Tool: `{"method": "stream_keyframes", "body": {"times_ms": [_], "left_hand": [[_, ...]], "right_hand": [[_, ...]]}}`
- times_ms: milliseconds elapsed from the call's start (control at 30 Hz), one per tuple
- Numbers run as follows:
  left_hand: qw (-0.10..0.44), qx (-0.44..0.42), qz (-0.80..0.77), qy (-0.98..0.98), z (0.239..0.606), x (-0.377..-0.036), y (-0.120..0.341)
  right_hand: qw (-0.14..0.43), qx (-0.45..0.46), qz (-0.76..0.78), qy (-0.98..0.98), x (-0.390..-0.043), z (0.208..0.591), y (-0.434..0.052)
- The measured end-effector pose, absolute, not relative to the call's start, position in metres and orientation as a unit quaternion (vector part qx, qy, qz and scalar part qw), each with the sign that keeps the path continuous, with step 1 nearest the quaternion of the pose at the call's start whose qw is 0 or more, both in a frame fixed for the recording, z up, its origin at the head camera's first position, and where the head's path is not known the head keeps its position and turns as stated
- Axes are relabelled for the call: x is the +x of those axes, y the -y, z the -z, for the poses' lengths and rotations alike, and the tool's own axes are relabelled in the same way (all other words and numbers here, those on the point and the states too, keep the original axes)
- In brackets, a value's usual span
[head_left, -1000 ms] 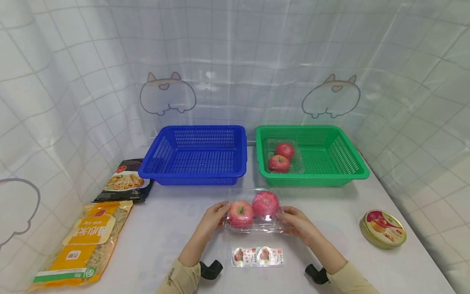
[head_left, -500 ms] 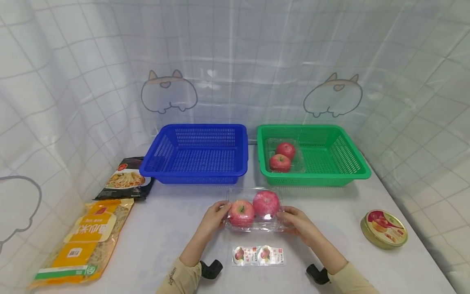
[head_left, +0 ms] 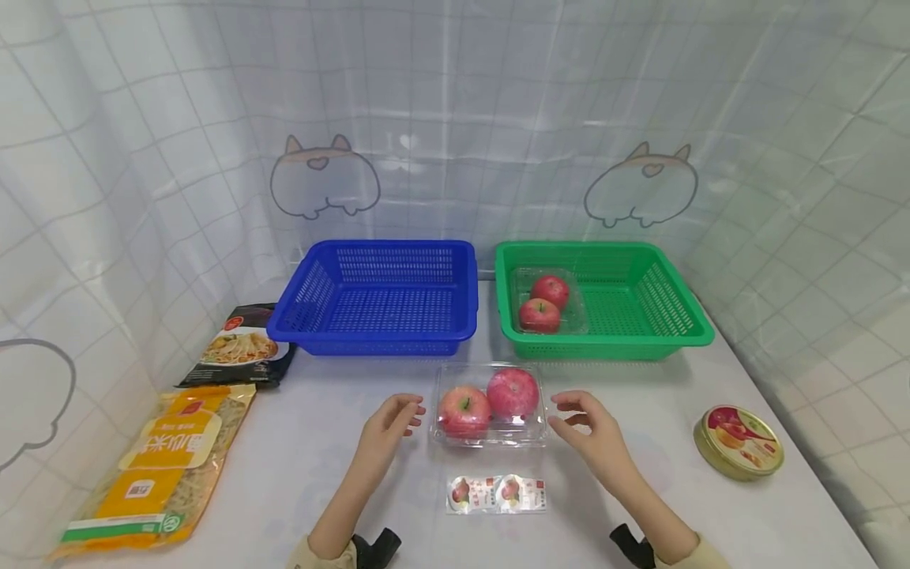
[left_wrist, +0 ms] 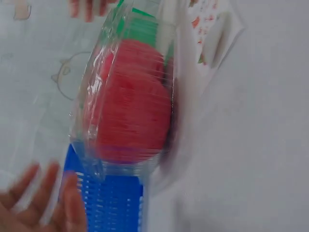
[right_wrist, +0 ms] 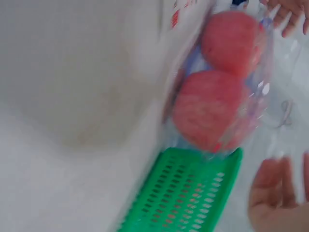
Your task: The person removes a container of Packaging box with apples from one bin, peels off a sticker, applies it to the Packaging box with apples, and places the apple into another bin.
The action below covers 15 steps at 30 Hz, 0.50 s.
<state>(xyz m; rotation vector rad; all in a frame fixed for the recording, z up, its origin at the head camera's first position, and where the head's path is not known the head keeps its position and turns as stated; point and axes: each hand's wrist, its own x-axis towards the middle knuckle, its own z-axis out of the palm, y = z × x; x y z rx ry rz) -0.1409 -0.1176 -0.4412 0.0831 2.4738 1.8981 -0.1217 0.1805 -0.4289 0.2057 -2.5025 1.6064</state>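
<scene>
The clear apple box [head_left: 489, 405] lies on the table [head_left: 298, 458], its long axis running left to right between the left hand [head_left: 388, 424] and right hand [head_left: 594, 429], both relaxed, holding nothing, just beside its left and right ends.

- Left sleeve [head_left: 321, 555]: plain beige cloth, ending on the forearm.
- Right sleeve [head_left: 695, 555]: the same beige, cropped by the lower edge of the head view.
- Left hand [head_left: 389, 420] and right hand [head_left: 594, 428]: both bare.
- Left black fitting [head_left: 379, 548]: stubby, bent, on the forearm's inner side by the cuff.
- Right black fitting [head_left: 631, 545]: matching, equally dark.
</scene>
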Motion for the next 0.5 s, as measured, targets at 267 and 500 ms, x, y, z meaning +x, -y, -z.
{"method": "stream_keyframes", "body": {"times_ms": [267, 500], "left_hand": [[0.041, 0.259, -0.487, -0.833, 0.441, -0.111, 0.111], [0.07, 0.352, -0.377, -0.854, 0.453, -0.1, 0.096]], "right_hand": [[0.107, 0.357, -0.386, 0.844, -0.098, 0.438, -0.166], [0.056, 0.395, -0.194, 0.896, -0.089, 0.454, -0.156]]}}
